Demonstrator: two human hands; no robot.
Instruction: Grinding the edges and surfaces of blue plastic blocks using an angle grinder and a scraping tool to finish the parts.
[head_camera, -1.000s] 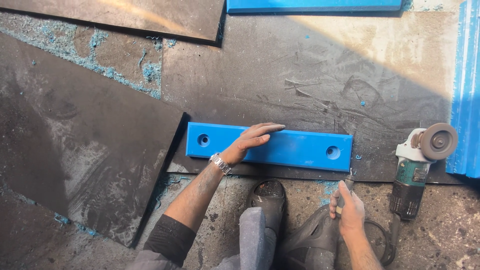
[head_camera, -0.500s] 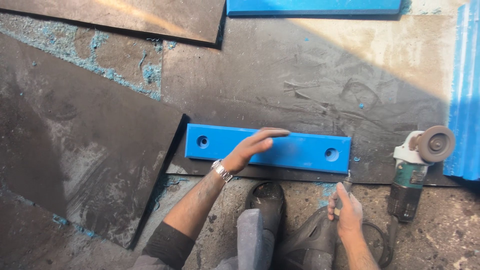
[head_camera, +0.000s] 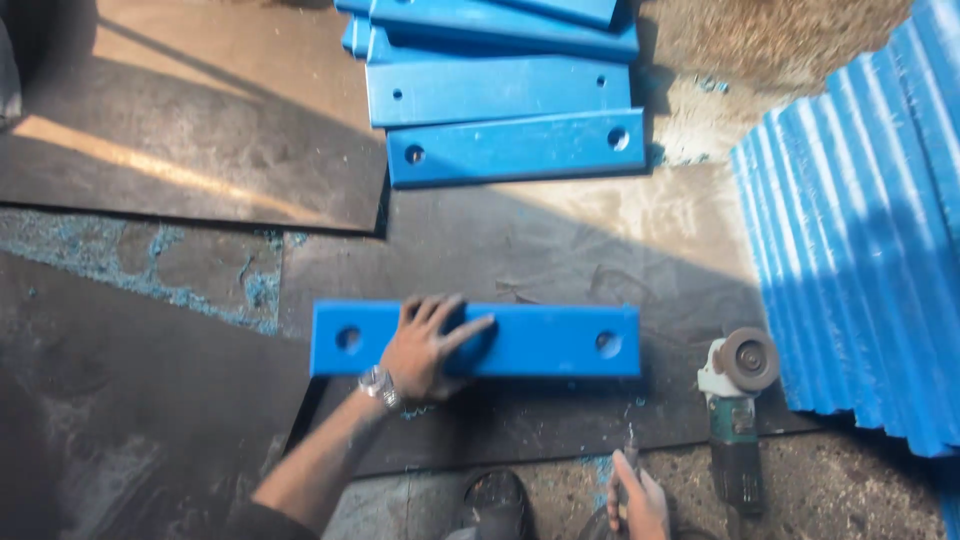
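A long blue flat bar (head_camera: 540, 340) with a round hole near each end lies across a dark metal sheet (head_camera: 560, 250) on the ground. My left hand (head_camera: 428, 345) rests flat on the bar's middle-left part, fingers spread, a wristwatch on the wrist. My right hand (head_camera: 636, 500) is low at the frame's bottom edge, closed around a thin dark tool that points up toward the bar. An angle grinder (head_camera: 738, 400) lies on the ground just right of that hand, its disc facing up.
A stack of similar blue bars (head_camera: 505, 95) lies at the top centre. Blue corrugated sheets (head_camera: 860, 260) fill the right side. More dark metal sheets (head_camera: 130, 400) cover the left. My shoe (head_camera: 495, 500) shows at the bottom. Blue shavings litter the ground.
The view has tilted upward, bringing the stack of blue bars into sight. My left hand stays on the bar; my right hand still holds the thin tool.
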